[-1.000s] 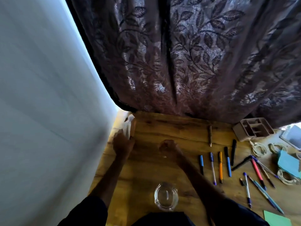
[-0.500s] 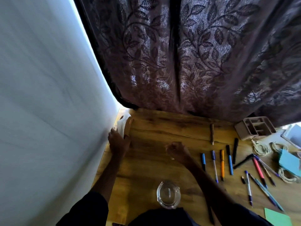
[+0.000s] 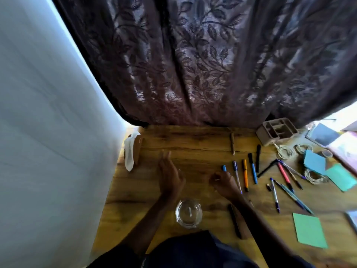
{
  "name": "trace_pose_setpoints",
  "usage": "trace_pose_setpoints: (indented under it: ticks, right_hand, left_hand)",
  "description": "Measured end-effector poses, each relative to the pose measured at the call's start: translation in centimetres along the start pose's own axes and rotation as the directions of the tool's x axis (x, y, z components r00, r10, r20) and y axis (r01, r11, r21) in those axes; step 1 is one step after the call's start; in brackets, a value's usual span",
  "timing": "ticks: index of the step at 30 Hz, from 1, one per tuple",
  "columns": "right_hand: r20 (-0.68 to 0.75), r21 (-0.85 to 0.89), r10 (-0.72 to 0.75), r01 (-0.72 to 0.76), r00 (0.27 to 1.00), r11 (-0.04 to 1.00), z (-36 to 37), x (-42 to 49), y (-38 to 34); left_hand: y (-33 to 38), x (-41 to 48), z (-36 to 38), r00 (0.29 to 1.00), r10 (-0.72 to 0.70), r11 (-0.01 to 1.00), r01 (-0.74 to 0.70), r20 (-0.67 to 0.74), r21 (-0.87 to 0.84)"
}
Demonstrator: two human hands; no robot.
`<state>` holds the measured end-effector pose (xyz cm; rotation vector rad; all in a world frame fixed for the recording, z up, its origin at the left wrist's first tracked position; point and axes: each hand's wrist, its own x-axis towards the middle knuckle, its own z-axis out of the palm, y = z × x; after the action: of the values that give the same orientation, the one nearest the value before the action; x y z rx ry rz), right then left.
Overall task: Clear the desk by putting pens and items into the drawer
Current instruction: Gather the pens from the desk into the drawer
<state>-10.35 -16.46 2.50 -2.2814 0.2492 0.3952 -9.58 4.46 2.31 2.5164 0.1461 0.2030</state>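
Open wood is left on the tabletop between the far edge, overhung by a dark leafy curtain, and a glass dish at the near edge; the left edge is closed by a pale wall. Over it the left grip is held wide, fingers straight, while the right grip is curled narrow, and whether anything is pinched cannot be told. A blue-capped pen is partly covered by the right grip, more pens being laid rightward.
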Motion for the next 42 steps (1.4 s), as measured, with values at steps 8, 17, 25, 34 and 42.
trace_pose_setpoints:
  ticks: [8,17,25,34,42]
  right_hand:
    - [-0.147,0.123,0.101,-0.083,0.984,0.989,-3.8,-7.0,8.0]
    - [-0.147,0.533,0.353,-0.226,0.924,0.815,-9.4,-17.5,15.0]
    - [-0.118,0.688,0.429,-0.238,0.896,0.686,-15.4,-22.5,24.4]
    - [0.039,0.823,0.555,-0.342,0.831,0.454,-20.2,-30.5,39.9]
    - [0.258,0.931,0.628,-0.363,0.734,0.042,-19.8,-31.3,49.4]
  left_hand:
    - [8.9,-5.7,5.3,0.912,0.379,0.924,-0.362,0.155,-0.126]
    - [17.7,-14.6,9.5,0.776,0.574,0.818,-0.531,0.262,-0.22]
    - [25.5,-22.5,14.8,0.732,0.544,0.833,-0.528,0.41,-0.164]
    - [33.8,-36.6,22.8,0.731,0.145,0.921,0.145,0.666,-0.36]
    - [34.2,-42.6,31.3,0.185,-0.301,0.102,0.982,0.935,-0.162]
